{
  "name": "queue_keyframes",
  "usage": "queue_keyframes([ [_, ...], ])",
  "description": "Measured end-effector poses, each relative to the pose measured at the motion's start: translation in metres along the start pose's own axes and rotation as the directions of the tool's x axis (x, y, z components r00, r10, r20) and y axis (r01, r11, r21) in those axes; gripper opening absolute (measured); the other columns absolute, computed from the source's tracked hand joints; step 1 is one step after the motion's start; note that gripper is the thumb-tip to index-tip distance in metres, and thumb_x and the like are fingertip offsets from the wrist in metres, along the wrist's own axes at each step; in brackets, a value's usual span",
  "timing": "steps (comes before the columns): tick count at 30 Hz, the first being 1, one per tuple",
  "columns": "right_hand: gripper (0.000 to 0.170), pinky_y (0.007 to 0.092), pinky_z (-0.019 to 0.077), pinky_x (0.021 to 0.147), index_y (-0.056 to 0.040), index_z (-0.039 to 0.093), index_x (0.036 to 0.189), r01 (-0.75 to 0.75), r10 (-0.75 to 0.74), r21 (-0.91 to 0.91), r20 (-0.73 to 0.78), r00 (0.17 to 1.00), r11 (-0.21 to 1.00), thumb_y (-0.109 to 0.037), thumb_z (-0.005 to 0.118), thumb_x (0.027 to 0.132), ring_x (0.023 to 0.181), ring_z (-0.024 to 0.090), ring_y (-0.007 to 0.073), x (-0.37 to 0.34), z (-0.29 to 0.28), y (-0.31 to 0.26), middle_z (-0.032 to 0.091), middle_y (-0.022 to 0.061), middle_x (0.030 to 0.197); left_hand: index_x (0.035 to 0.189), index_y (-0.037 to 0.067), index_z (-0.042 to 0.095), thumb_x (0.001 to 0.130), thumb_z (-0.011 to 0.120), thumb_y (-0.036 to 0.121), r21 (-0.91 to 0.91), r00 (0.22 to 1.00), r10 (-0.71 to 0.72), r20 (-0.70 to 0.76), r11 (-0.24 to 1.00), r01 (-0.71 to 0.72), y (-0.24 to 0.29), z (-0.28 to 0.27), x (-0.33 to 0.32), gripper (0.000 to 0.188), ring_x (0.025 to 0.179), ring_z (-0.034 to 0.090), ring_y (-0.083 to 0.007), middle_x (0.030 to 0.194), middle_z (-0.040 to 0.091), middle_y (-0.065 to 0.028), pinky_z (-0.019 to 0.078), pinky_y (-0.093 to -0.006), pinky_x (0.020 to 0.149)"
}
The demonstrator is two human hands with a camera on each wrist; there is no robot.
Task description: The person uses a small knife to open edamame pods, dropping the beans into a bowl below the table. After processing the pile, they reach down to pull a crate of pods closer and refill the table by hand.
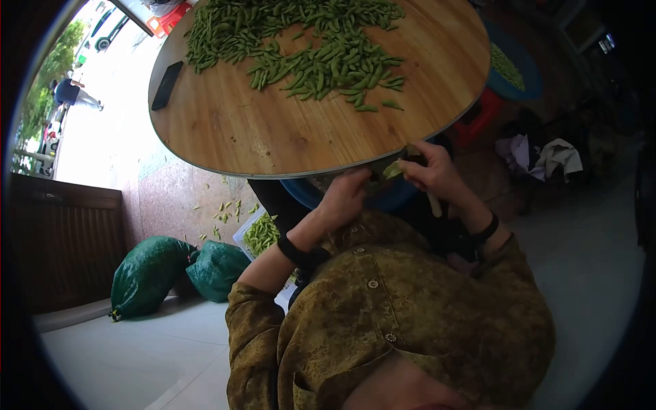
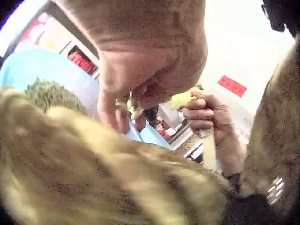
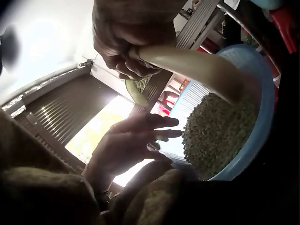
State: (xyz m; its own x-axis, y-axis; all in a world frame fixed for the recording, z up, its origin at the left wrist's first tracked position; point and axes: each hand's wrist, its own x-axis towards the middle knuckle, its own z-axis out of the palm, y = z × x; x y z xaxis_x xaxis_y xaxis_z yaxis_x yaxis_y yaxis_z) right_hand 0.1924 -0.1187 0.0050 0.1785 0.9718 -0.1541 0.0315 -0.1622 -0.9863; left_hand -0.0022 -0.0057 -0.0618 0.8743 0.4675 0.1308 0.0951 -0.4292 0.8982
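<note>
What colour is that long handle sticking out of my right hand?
The handle is pale cream, clearest in the right wrist view.

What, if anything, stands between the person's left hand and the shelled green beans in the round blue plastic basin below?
Nothing visible: in the right wrist view, the left hand points toward the beans, with no obstacle between.

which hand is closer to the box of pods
Left. The left hand is to the right of the box, apart from it. The right hand is farther right, gripping a handle.
</note>
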Motion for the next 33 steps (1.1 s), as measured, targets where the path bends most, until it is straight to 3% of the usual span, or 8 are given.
queue_keyframes([
  [1, 0.015, 0.0193, 0.0345, 0.042, -0.0004, 0.057, 0.097, 0.003, -0.003, -0.003, 0.001, 1.0, 1.0, -0.012, 0.06, 0.088, 0.047, 0.047, 0.0043, 0.0, -0.003, 0.002, 0.056, -0.0001, 0.067, 0.101, 0.0, 0.052, 0.084, 0.056, 0.012, 0.213, 0.979, 0.201, -0.025, 0.958, -0.191, -0.004, -0.002, 0.0, 0.021, 0.074, 0.06, -0.0357, 0.086, 0.06, -0.0203, 0.0472, -0.0373, 0.07],
  [5, 0.014, 0.0195, 0.0343, 0.041, -0.0013, 0.057, 0.098, -0.063, 0.065, 0.196, -0.008, 0.998, 0.979, -0.011, 0.059, 0.088, 0.047, 0.046, 0.0047, -0.002, 0.001, 0.001, 0.055, 0.0, 0.065, 0.102, 0.0, 0.05, 0.086, 0.058, 0.014, 0.211, 0.998, 0.059, -0.016, 0.976, -0.054, 0.015, -0.007, -0.01, 0.023, 0.078, 0.061, -0.0374, 0.086, 0.061, -0.0197, 0.0484, -0.0366, 0.072],
  [11, 0.014, 0.0198, 0.0343, 0.041, -0.002, 0.056, 0.097, -0.058, 0.004, 0.263, 0.203, 0.979, 0.963, -0.013, 0.059, 0.089, 0.049, 0.047, 0.0047, 0.006, 0.041, -0.001, 0.055, 0.0004, 0.067, 0.093, 0.001, 0.05, 0.088, 0.06, 0.011, -0.224, 0.984, -0.109, -0.138, 0.972, 0.077, 0.062, -0.019, -0.03, 0.015, 0.069, 0.059, -0.0366, 0.074, 0.056, -0.0172, 0.047, -0.0373, 0.06],
  [15, 0.02, 0.0186, 0.0322, 0.041, 0.0, 0.052, 0.106, -0.13, 0.074, 0.347, 0.169, 0.983, 0.929, -0.013, 0.052, 0.092, 0.049, 0.043, 0.0048, 0.007, 0.033, -0.013, 0.051, 0.0012, 0.069, 0.086, 0.001, 0.054, 0.082, 0.061, 0.008, 0.554, 1.0, 0.004, -0.001, 0.833, -0.003, 0.078, -0.089, -0.059, 0.011, 0.066, 0.061, -0.0343, 0.073, 0.059, -0.0149, 0.0488, -0.0413, 0.058],
  [18, 0.024, 0.0189, 0.0336, 0.042, -0.0014, 0.047, 0.112, -0.102, 0.07, 0.393, 0.096, 0.993, 0.914, -0.014, 0.051, 0.092, 0.053, 0.043, 0.0056, 0.007, 0.007, -0.012, 0.049, 0.0016, 0.073, 0.087, 0.002, 0.055, 0.079, 0.06, 0.006, 0.844, 0.922, -0.37, 0.115, 0.526, 0.106, 0.092, -0.122, -0.069, 0.01, 0.073, 0.061, -0.0366, 0.078, 0.059, -0.0165, 0.05, -0.0432, 0.062],
  [20, 0.025, 0.0188, 0.035, 0.043, -0.0026, 0.045, 0.114, -0.06, 0.039, 0.464, 0.055, 0.998, 0.884, -0.013, 0.051, 0.092, 0.056, 0.044, 0.0059, 0.009, 0.003, -0.011, 0.048, 0.0023, 0.075, 0.088, 0.002, 0.056, 0.079, 0.057, 0.004, 0.776, 0.995, -0.014, 0.101, 0.626, -0.07, 0.095, -0.124, -0.05, 0.009, 0.079, 0.06, -0.0378, 0.086, 0.058, -0.0179, 0.0501, -0.0432, 0.065],
  [26, 0.014, 0.0201, 0.0362, 0.041, -0.003, 0.049, 0.102, -0.014, 0.022, 0.407, -0.014, 1.0, 0.913, -0.014, 0.047, 0.094, 0.055, 0.047, 0.0075, 0.021, 0.008, 0.004, 0.05, 0.0026, 0.076, 0.091, 0.0, 0.054, 0.076, 0.053, -0.002, 0.599, 0.957, 0.271, 0.104, 0.751, -0.278, 0.054, -0.076, 0.078, 0.016, 0.083, 0.058, -0.0402, 0.09, 0.052, -0.0199, 0.049, -0.0458, 0.069],
  [33, 0.02, 0.0194, 0.0346, 0.04, -0.0032, 0.051, 0.111, -0.022, 0.05, 0.463, -0.049, 0.998, 0.886, -0.016, 0.047, 0.097, 0.056, 0.047, 0.0079, 0.016, 0.003, 0.005, 0.051, 0.0031, 0.079, 0.092, -0.004, 0.053, 0.076, 0.052, -0.001, 0.64, 0.958, 0.273, 0.09, 0.721, -0.266, 0.021, -0.053, 0.117, 0.016, 0.085, 0.058, -0.0431, 0.1, 0.048, -0.0236, 0.0482, -0.0472, 0.073],
])
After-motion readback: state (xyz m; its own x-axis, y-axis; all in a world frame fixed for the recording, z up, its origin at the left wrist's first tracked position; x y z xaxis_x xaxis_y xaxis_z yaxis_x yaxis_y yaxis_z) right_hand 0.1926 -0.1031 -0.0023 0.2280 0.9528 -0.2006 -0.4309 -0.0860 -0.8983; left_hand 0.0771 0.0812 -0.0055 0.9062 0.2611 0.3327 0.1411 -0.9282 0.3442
